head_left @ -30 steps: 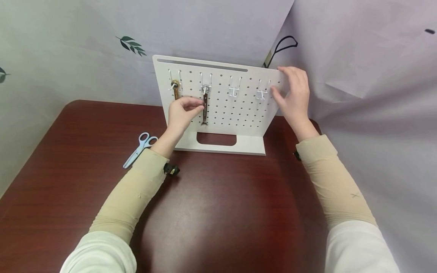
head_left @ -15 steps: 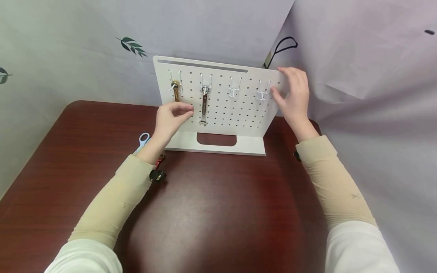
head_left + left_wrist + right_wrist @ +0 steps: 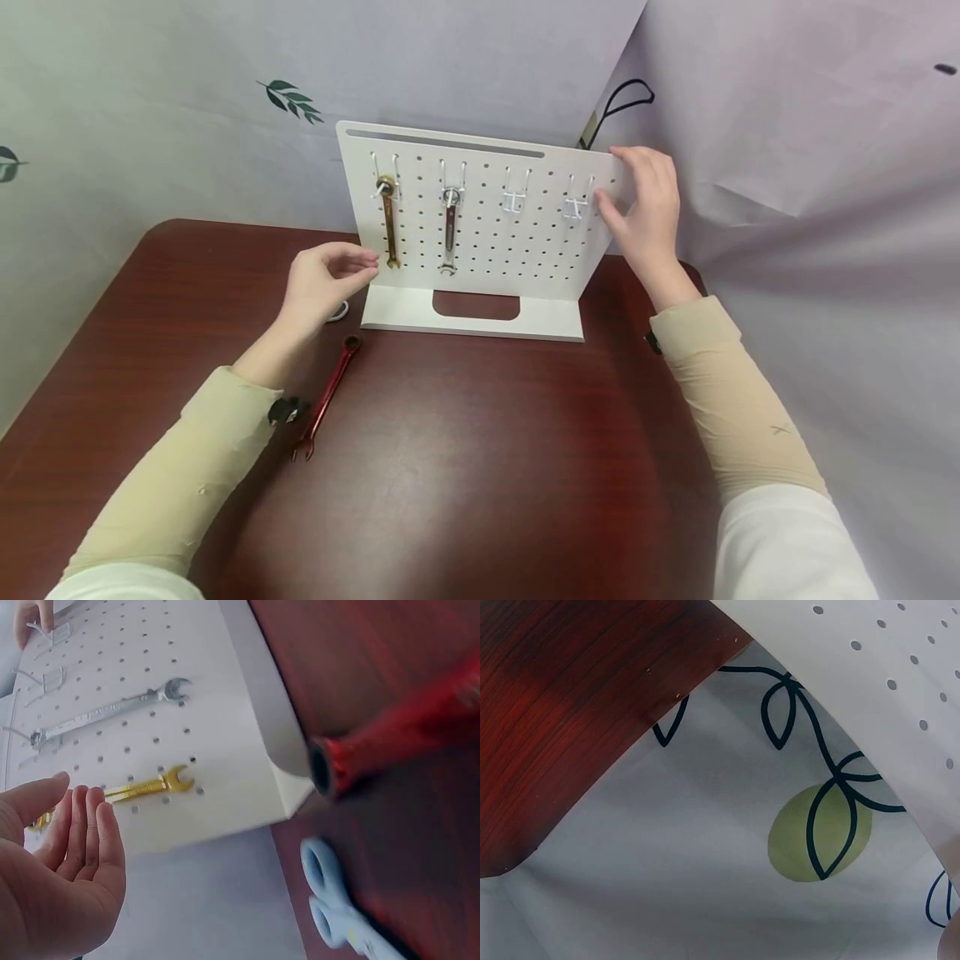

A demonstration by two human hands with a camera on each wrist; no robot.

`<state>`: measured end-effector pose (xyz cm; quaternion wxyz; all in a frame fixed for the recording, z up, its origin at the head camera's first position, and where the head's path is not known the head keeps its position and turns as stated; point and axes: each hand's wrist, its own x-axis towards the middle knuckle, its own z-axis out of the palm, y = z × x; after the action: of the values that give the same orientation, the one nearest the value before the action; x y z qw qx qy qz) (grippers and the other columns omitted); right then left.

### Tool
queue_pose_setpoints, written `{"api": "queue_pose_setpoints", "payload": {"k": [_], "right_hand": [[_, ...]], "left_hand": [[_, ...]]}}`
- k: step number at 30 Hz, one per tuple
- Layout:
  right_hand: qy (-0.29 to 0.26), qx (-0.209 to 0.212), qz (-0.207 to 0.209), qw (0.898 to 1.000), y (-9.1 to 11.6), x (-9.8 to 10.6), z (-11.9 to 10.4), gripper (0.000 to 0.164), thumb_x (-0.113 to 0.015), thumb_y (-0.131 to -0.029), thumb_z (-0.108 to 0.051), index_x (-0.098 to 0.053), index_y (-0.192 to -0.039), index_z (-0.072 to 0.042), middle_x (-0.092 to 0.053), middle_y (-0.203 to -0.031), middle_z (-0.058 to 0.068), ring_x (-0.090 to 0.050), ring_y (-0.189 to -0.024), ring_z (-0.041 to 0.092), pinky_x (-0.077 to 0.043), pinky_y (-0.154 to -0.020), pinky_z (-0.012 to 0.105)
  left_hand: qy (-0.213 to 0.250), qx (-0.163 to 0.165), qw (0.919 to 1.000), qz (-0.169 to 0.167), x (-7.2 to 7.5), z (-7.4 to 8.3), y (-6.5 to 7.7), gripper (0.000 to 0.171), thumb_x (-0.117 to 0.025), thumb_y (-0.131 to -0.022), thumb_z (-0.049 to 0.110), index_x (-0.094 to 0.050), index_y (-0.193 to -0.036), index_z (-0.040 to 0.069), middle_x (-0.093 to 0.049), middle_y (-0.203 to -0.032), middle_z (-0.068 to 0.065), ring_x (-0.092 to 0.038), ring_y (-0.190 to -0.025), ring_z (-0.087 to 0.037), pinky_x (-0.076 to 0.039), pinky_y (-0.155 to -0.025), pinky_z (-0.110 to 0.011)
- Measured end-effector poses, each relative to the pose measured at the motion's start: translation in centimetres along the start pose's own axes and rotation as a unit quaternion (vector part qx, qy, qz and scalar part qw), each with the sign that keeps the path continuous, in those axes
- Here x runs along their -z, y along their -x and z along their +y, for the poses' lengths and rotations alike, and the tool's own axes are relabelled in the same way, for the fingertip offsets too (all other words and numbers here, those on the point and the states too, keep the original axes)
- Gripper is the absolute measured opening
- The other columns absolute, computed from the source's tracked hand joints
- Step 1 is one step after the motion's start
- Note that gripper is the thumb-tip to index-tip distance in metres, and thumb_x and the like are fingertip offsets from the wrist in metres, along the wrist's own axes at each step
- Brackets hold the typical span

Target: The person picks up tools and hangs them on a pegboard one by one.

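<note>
A white pegboard (image 3: 491,242) stands upright on its base. From its two left hooks hang a gold combination wrench (image 3: 389,223) and a silver combination wrench (image 3: 450,227). My left hand (image 3: 322,279) hovers beside the board's lower left edge, fingers loosely bent and holding nothing; the left wrist view shows the bare palm (image 3: 75,885). With thumb on the front face and fingers over the edge, my right hand (image 3: 648,208) grips the board's upper right corner. On the table, right of my left wrist, lies a red wrench (image 3: 330,387).
Light blue scissors (image 3: 349,919) lie on the table left of the board, mostly behind my left hand in the head view. Two more white hooks (image 3: 513,200) on the board's right side carry nothing. A black strap loop (image 3: 633,92) shows behind the board.
My left hand has moved away from the silver wrench, left and down past the gold one. The red wrench has come into view as the forearm shifted. My right hand keeps its place.
</note>
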<state>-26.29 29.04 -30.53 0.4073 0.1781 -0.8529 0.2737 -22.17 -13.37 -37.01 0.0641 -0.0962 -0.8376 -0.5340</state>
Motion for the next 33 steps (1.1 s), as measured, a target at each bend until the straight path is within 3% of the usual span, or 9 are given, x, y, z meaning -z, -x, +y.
{"api": "queue_pose_setpoints", "payload": {"k": [2, 10, 12, 15, 19, 33], "right_hand": [[0.0, -0.001, 0.0, 1.0, 0.0, 0.0, 0.0, 0.042, -0.076, -0.093, -0.003, -0.066, -0.133, 0.003, -0.067, -0.132, 0.023, -0.056, -0.128, 0.04, -0.042, -0.117, 0.043], [-0.003, -0.005, -0.002, 1.0, 0.1, 0.1, 0.0, 0.042, -0.076, -0.093, -0.003, -0.066, -0.134, 0.002, -0.067, -0.132, 0.022, -0.056, -0.129, 0.04, -0.042, -0.117, 0.043], [-0.003, -0.005, -0.002, 1.0, 0.1, 0.0, 0.0, 0.042, -0.076, -0.093, -0.003, -0.066, -0.134, 0.001, -0.067, -0.132, 0.022, -0.056, -0.129, 0.04, -0.042, -0.117, 0.043], [-0.002, -0.004, -0.003, 1.0, 0.1, 0.0, 0.1, 0.043, -0.076, -0.093, -0.003, -0.066, -0.134, 0.002, -0.067, -0.132, 0.023, -0.056, -0.129, 0.04, -0.042, -0.117, 0.044], [0.003, 0.0, -0.006, 1.0, 0.0, 0.1, 0.1, 0.043, -0.076, -0.093, -0.004, -0.066, -0.134, 0.002, -0.067, -0.133, 0.023, -0.055, -0.129, 0.04, -0.042, -0.117, 0.044], [-0.001, 0.002, -0.002, 1.0, 0.0, 0.1, 0.0, 0.043, -0.078, -0.093, -0.005, -0.067, -0.134, 0.001, -0.067, -0.133, 0.023, -0.055, -0.129, 0.041, -0.042, -0.117, 0.044]], "left_hand": [[-0.005, 0.001, 1.0, 0.002, 0.6, -0.5, 0.4, 0.022, -0.079, -0.094, 0.007, -0.078, -0.115, -0.002, -0.075, -0.089, 0.024, -0.068, -0.076, 0.014, -0.055, -0.074, -0.008], [-0.077, 0.011, 0.997, -0.004, 3.3, -2.4, 2.2, 0.022, -0.08, -0.095, 0.012, -0.079, -0.115, 0.001, -0.07, -0.087, 0.029, -0.064, -0.076, 0.019, -0.052, -0.07, -0.005], [-0.094, 0.021, 0.9953, -0.007, 3.8, -2.8, 2.6, 0.022, -0.08, -0.096, 0.013, -0.079, -0.115, 0.003, -0.075, -0.09, 0.023, -0.063, -0.075, 0.021, -0.051, -0.069, -0.005], [-0.121, 0.03, 0.9921, -0.015, 4.5, -3.5, 3.2, 0.021, -0.079, -0.096, 0.014, -0.079, -0.115, 0.003, -0.083, -0.097, 0.001, -0.061, -0.073, 0.023, -0.049, -0.067, -0.005], [-0.148, 0.03, 0.9882, -0.025, 5.3, -4.6, 3.7, 0.02, -0.08, -0.095, 0.013, -0.08, -0.112, 0.003, -0.081, -0.103, -0.021, -0.058, -0.071, 0.024, -0.047, -0.066, -0.005], [-0.19, 0.038, 0.9794, -0.059, 7.8, -7.9, 4.5, 0.022, -0.079, -0.095, 0.012, -0.078, -0.113, -0.001, -0.08, -0.1, -0.025, -0.056, -0.07, 0.024, -0.043, -0.066, -0.004]]}}
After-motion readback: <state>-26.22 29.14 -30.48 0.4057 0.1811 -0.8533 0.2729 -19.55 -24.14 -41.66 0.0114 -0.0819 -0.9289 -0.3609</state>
